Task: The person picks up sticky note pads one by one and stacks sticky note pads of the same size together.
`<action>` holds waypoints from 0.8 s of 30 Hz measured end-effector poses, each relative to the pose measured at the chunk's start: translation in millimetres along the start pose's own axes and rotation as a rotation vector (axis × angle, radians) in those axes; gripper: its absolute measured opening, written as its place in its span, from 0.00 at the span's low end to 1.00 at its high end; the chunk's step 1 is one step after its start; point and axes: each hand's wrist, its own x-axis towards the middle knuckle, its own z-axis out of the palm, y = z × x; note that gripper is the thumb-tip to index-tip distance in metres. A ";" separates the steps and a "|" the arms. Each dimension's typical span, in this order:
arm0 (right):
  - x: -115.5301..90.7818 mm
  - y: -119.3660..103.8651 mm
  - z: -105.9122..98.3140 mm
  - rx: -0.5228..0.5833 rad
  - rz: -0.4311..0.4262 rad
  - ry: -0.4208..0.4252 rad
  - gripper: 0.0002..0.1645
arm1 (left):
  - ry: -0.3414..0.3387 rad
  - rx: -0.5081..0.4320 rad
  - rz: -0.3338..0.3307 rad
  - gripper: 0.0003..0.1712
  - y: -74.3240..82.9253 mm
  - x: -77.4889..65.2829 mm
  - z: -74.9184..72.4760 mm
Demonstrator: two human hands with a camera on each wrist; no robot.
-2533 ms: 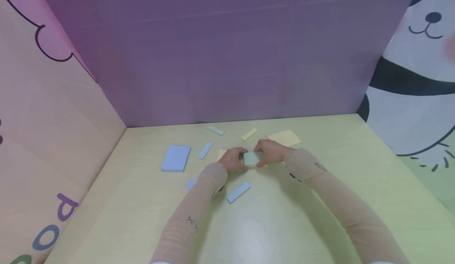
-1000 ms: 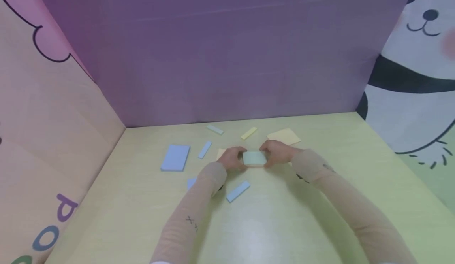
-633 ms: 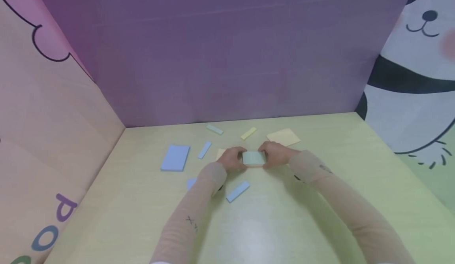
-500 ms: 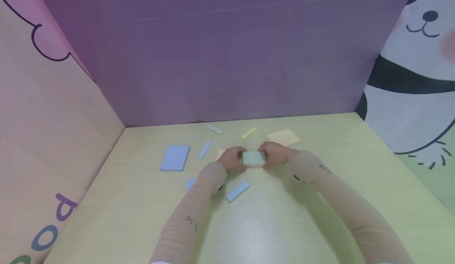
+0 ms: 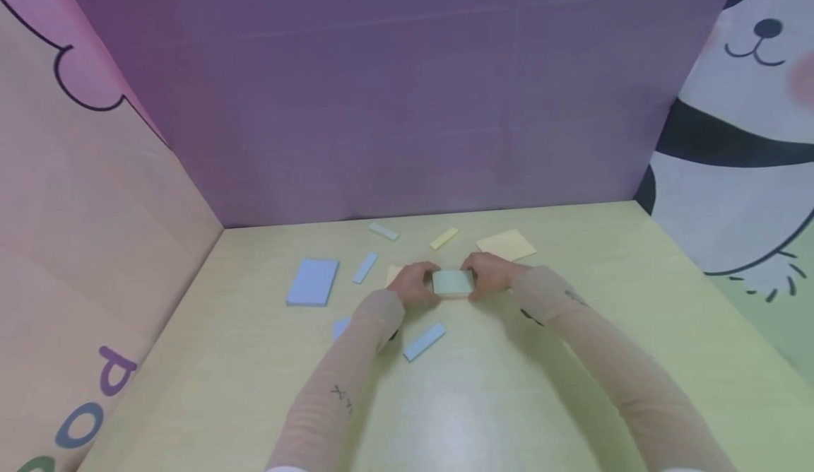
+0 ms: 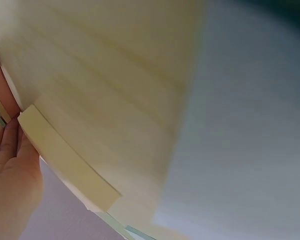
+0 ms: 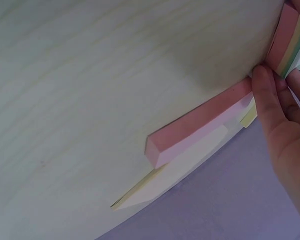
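The person's left hand (image 5: 413, 285) and right hand (image 5: 492, 274) have hold of one small stack of pads (image 5: 452, 282) between them, thumb and fingers pinching it at either end, so the two-handed grip is as wide as the stack and no wider. The stack lies level, pale green uppermost as you look down on it, with yellow and pink layers showing along its edge; whether its underside touches the worktop (image 5: 540, 359) I can't make out. Just left of the grip, partly covered by the left hand, lies a yellow block (image 6: 70, 157). Close by the right hand's fingertips is the end of a long pink block (image 7: 202, 120), though I can't tell if they touch. A little beyond the grip and to its right sits a pale yellow pad (image 5: 506, 245), flat and set askew. Straight beyond the grip lies a slim yellow strip (image 5: 443, 238), and past the left hand a pale green strip (image 5: 384, 232). Left of the grip comes a narrow blue strip (image 5: 365, 268), then, farther out, a broad blue slab (image 5: 313, 282). On the person's side of the grip there's a light blue bar (image 5: 424, 343), slanted, and another blue piece (image 5: 340, 326) half hidden by the left sleeve (image 5: 331, 394). Well behind everything rises a purple backdrop (image 5: 407, 104).
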 end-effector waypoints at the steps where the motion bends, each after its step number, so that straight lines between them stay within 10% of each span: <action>1: -0.2 0.2 -0.2 0.005 0.004 -0.001 0.33 | 0.002 0.001 0.002 0.38 0.8 -0.6 -0.1; 24: -2.2 1.0 0.1 0.067 0.041 -0.002 0.33 | -0.055 0.084 0.023 0.43 5.7 0.8 -6.4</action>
